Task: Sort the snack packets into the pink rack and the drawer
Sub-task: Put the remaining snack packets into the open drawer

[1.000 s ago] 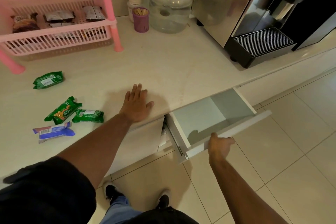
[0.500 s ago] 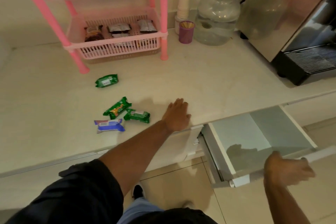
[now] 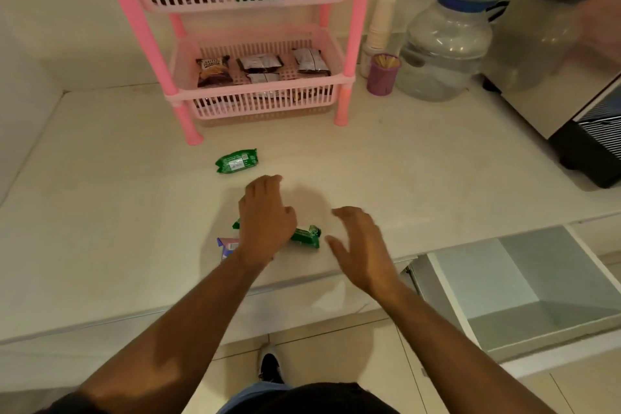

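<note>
My left hand [image 3: 265, 218] hovers palm down over a cluster of packets near the counter's front edge, hiding most of them. A green packet [image 3: 306, 236] sticks out to its right, and a blue and pink packet [image 3: 228, 245] shows at its left. Whether the fingers touch them I cannot tell. My right hand [image 3: 361, 240] is open above the counter, just right of the green packet, holding nothing. Another green packet [image 3: 236, 161] lies alone further back. The pink rack [image 3: 355, 3] stands at the back with dark packets [image 3: 262, 64] on its lower shelf. The drawer [image 3: 524, 296] is pulled out at the right, with nothing visible inside.
A large clear water bottle [image 3: 443, 54], a stack of paper cups [image 3: 378, 30] and a purple toothpick cup [image 3: 383, 74] stand right of the rack. A steel and black machine [image 3: 584, 131] occupies the far right. A wall borders the counter at the left.
My right hand let go of the drawer front and rose over the counter. My left hand slid left onto the packet cluster. The camera tilted up and left.
</note>
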A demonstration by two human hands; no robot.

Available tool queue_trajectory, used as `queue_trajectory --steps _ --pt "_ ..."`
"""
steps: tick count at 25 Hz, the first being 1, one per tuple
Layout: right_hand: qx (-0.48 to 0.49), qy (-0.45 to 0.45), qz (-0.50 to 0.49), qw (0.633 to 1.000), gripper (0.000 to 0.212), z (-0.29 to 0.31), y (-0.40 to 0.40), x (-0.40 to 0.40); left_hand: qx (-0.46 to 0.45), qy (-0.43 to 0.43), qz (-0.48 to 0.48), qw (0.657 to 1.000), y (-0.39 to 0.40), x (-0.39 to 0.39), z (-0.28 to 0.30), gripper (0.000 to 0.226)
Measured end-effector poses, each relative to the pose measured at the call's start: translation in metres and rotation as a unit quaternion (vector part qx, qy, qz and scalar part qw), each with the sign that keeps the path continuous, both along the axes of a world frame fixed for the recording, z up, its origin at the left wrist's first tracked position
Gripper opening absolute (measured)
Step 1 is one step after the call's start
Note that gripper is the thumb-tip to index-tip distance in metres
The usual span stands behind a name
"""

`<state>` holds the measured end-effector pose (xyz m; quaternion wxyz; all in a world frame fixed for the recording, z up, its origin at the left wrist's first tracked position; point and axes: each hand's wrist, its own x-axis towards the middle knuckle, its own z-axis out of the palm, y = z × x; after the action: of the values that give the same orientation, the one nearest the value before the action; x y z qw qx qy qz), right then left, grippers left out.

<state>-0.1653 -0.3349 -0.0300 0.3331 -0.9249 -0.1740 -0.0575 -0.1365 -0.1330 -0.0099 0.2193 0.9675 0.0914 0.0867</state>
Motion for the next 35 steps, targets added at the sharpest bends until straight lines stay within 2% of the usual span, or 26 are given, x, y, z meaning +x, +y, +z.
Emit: queue_trajectory --steps 3,7,13,17,27,30,35 --pt "-0.08 -0.016 0.057 0.995 0.054 -0.009 0.044 0.011 0.044 0.092 -0.01 0.995 0.026 0.003 -0.009 0.062" --pt "-0.102 -0.018 0.078 0.992 0.054 -0.018 0.063 0.02 0.024 0.149 -0.047 0.987 0.042 0.012 -0.018 0.041" --pt "-0.152 0.001 0.053 0.987 0.051 -0.029 0.07 0.024 0.046 0.133 -0.125 0.982 0.04 0.032 -0.033 0.032" --pt "-0.133 0.016 -0.013 0.991 0.044 -0.031 0.051 0.028 0.047 0.117 -0.166 0.978 0.014 0.05 -0.033 0.035" --pt "-0.087 0.069 -0.12 0.986 0.052 -0.031 -0.097 0.028 0.04 0.073 -0.267 0.96 -0.14 0.072 -0.033 0.034" --pt "-0.071 0.078 -0.154 0.982 0.052 -0.032 -0.16 0.017 0.004 0.068 -0.304 0.95 -0.203 0.066 -0.032 0.035" --pt "-0.062 0.092 -0.223 0.968 0.05 -0.038 -0.262 -0.003 -0.069 0.042 -0.37 0.926 -0.295 0.041 -0.037 0.05"
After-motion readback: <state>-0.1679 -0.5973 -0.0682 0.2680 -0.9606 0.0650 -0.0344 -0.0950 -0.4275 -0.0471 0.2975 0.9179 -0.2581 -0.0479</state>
